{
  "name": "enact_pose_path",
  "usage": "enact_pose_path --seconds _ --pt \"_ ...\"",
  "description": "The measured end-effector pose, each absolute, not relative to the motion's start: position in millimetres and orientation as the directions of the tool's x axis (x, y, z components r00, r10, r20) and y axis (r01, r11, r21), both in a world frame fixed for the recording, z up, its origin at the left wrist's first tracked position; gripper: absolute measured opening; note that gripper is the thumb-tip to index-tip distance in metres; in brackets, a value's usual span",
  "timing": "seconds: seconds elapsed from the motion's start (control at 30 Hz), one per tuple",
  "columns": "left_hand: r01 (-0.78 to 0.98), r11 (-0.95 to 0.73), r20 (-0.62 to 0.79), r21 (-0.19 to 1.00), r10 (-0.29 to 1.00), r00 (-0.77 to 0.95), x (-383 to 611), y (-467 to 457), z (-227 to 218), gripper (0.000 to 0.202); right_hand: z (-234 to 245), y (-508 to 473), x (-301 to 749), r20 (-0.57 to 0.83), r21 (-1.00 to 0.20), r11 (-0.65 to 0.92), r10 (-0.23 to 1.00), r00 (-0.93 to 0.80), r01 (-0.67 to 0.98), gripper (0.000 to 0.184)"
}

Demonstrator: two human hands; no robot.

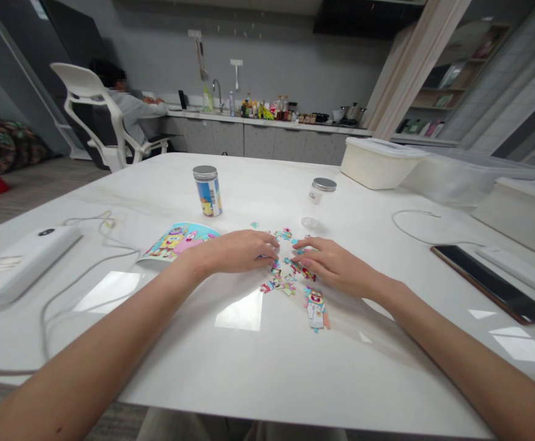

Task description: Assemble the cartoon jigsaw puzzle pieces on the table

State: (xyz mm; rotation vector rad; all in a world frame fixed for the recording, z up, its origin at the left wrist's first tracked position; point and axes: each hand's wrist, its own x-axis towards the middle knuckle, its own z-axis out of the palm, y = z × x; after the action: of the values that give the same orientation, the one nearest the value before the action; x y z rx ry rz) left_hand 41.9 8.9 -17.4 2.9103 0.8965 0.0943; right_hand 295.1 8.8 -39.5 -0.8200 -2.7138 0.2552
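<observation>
L hand (235, 252) & R hand (336, 266) lie palm-down on white table (231, 380), fingers loose & narrow, no piece visibly held (fingertips right at the pile). Small jigsaw pieces (286, 269) scatter between them; joined cartoon-figure section (316, 309) sits just below R hand. Printed picture sheet (178, 242) lies just beside L wrist; capped clear jar (320, 199) & picture-labelled jar (207, 191) stand beyond, w/ black phone (492, 285) off to R.

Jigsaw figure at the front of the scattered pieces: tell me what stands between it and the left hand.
Loose puzzle pieces lie flat on the white table, between the left hand and the partly assembled jigsaw figure. Nothing taller is in the way.
</observation>
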Motion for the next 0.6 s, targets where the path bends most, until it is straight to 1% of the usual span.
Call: enact_pose_path --seconds 0.17,0.27,0.33,0.4,0.53,0.6 --pt "0.591 -0.800 0.020 0.101 0.596 0.803 43.1 5.5 -16.2 0.026 -38.3 10.1 296.2 0.220 -0.230 0.790 0.611 -0.760 0.568 0.039" --pt "0.558 -0.816 0.017 0.149 0.567 0.824 44.1 3.9 -14.9 0.027 -35.8 9.6 296.4 0.227 -0.243 0.804 0.591 -0.774 0.542 0.040" --pt "0.536 -0.830 0.024 0.153 0.545 0.838 45.3 3.2 -14.7 0.025 -34.6 8.8 296.4 0.220 -0.254 0.820 0.565 -0.795 0.513 0.040" --pt "0.533 -0.837 0.036 0.123 0.541 0.840 46.6 2.9 -15.7 0.023 -34.8 8.7 296.4 0.207 -0.266 0.823 0.558 -0.804 0.503 0.039" --pt "0.566 -0.823 0.043 0.048 0.568 0.822 47.2 3.2 -19.1 0.023 -37.5 10.5 297.3 0.198 -0.283 0.803 0.584 -0.787 0.525 0.037" --pt "0.591 -0.806 0.041 0.044 0.592 0.805 46.7 3.4 -19.8 0.026 -37.9 10.8 298.1 0.210 -0.281 0.807 0.579 -0.788 0.519 0.036"
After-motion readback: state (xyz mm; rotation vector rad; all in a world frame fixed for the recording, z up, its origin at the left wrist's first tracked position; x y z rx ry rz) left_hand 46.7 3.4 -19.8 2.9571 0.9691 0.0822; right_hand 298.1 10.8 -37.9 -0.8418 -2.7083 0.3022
